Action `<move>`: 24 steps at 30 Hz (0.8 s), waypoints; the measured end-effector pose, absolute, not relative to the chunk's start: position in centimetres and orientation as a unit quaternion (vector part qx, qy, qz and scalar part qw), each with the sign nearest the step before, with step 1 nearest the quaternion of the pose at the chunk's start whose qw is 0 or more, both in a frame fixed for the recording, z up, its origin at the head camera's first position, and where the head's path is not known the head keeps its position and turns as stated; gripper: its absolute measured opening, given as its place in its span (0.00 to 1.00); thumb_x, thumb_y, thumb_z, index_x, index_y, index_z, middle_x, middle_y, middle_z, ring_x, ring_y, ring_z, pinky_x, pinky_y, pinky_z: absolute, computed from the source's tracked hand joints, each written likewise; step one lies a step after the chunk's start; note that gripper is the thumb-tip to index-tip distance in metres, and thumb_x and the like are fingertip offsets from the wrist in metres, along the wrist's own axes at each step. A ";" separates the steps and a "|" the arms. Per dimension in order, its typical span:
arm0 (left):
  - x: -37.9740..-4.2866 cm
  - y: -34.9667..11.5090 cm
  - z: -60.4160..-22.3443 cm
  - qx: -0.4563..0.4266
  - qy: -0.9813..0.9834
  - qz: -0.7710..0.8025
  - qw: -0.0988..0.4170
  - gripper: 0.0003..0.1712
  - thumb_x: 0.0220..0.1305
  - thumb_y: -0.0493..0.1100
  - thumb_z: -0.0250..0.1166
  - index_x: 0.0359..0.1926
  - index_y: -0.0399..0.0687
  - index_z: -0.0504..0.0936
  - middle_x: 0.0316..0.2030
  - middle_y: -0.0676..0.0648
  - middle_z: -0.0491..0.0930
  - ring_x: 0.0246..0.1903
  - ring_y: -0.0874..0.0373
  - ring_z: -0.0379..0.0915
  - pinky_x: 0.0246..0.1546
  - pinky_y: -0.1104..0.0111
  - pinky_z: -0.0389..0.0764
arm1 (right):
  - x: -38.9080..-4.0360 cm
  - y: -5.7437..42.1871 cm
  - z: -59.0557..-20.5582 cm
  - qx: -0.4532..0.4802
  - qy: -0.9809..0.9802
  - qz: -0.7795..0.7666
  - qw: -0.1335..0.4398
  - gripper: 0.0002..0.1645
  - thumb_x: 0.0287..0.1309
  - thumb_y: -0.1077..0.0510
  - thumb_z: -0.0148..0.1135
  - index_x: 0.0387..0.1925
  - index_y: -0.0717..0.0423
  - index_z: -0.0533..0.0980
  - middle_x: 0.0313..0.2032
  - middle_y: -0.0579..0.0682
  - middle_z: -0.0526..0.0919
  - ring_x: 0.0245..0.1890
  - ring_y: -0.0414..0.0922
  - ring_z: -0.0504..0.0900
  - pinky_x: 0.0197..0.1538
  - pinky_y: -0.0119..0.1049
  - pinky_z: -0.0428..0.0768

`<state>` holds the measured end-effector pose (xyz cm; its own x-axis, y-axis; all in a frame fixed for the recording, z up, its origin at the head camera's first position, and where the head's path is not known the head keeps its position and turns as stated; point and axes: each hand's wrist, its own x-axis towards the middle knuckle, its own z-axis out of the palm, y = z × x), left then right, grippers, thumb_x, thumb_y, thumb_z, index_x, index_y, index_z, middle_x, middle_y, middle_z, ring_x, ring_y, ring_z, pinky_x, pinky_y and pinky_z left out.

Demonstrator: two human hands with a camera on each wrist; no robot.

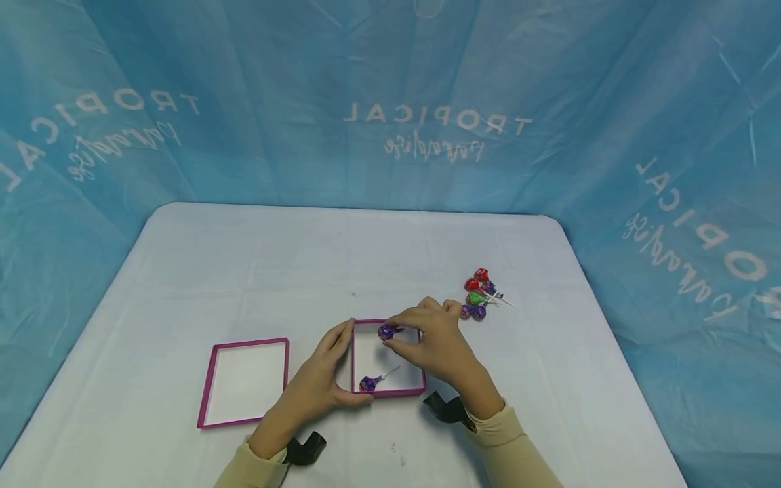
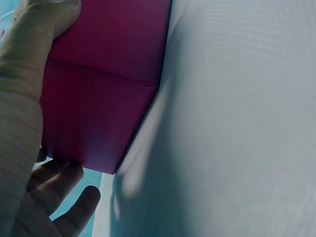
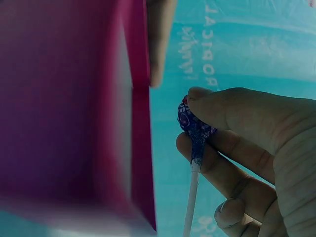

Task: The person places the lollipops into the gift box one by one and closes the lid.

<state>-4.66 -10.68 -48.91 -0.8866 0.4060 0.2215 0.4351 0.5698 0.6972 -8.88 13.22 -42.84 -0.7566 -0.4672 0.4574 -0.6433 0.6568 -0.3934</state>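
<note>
A magenta box (image 1: pixel 390 392) with a white inside stands before me in the head view. My left hand (image 1: pixel 320 379) grips its near left corner, thumb along the front wall and fingers along the left one. Close up, the thumb lies against the magenta side (image 2: pixel 98 113) in the left wrist view. My right hand (image 1: pixel 436 342) pinches a purple-wrapped lollipop (image 1: pixel 386 332) by its head over the box's far part. The white stick (image 3: pixel 191 202) hangs free in the right wrist view. Another purple lollipop (image 1: pixel 369 383) lies inside, by the front left corner.
Left of the box sits a second open magenta box (image 1: pixel 208 386), also white inside. Several lollipops (image 1: pixel 474 297) with red, green and purple wrappers lie in a pile to the right. A white cloth (image 1: pixel 293 264) covers the table, and blue printed sheets (image 1: pixel 305 88) hang around it.
</note>
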 end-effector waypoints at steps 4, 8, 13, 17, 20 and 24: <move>-4.7 -10.7 -49.1 -0.241 -0.886 -0.395 0.021 0.75 0.31 0.65 0.79 0.75 0.57 0.42 0.72 0.53 0.50 0.67 0.54 0.55 0.59 0.57 0.71 | -8.6 12.4 -43.3 0.320 -0.895 0.271 0.154 0.15 0.42 0.44 0.76 0.37 0.37 0.86 0.34 0.30 0.84 0.32 0.32 0.66 0.41 0.48 0.51; -4.6 -10.7 -49.1 -0.240 -0.887 -0.394 0.021 0.75 0.31 0.65 0.79 0.76 0.58 0.42 0.72 0.53 0.50 0.67 0.55 0.55 0.59 0.57 0.71 | -8.4 11.7 -43.9 0.325 -0.898 0.257 0.149 0.15 0.42 0.43 0.76 0.36 0.36 0.86 0.34 0.29 0.84 0.32 0.30 0.65 0.40 0.47 0.51; -4.6 -10.7 -49.1 -0.242 -0.885 -0.398 0.020 0.75 0.31 0.64 0.79 0.76 0.57 0.42 0.72 0.52 0.50 0.67 0.55 0.55 0.60 0.57 0.71 | -8.3 11.3 -44.4 0.325 -0.902 0.249 0.140 0.15 0.40 0.43 0.77 0.34 0.37 0.86 0.33 0.29 0.84 0.30 0.31 0.65 0.39 0.46 0.52; -4.6 -10.7 -49.1 -0.241 -0.886 -0.396 0.022 0.75 0.31 0.64 0.80 0.76 0.55 0.44 0.71 0.52 0.50 0.67 0.55 0.56 0.60 0.57 0.71 | -8.3 11.0 -44.6 0.324 -0.904 0.242 0.138 0.14 0.40 0.43 0.77 0.33 0.37 0.86 0.31 0.30 0.85 0.29 0.32 0.64 0.39 0.46 0.53; -4.6 -10.7 -49.1 -0.240 -0.886 -0.395 0.024 0.75 0.30 0.64 0.80 0.75 0.54 0.45 0.71 0.52 0.50 0.66 0.55 0.56 0.60 0.57 0.70 | -8.3 10.9 -44.7 0.325 -0.907 0.235 0.132 0.14 0.40 0.43 0.77 0.33 0.37 0.87 0.29 0.30 0.84 0.28 0.33 0.64 0.39 0.47 0.53; -4.6 -10.7 -49.1 -0.239 -0.887 -0.394 0.025 0.75 0.30 0.64 0.80 0.75 0.55 0.45 0.71 0.52 0.51 0.66 0.55 0.57 0.60 0.58 0.70 | -8.2 10.7 -44.9 0.321 -0.913 0.222 0.118 0.14 0.41 0.42 0.76 0.33 0.37 0.87 0.28 0.31 0.84 0.28 0.34 0.63 0.39 0.46 0.53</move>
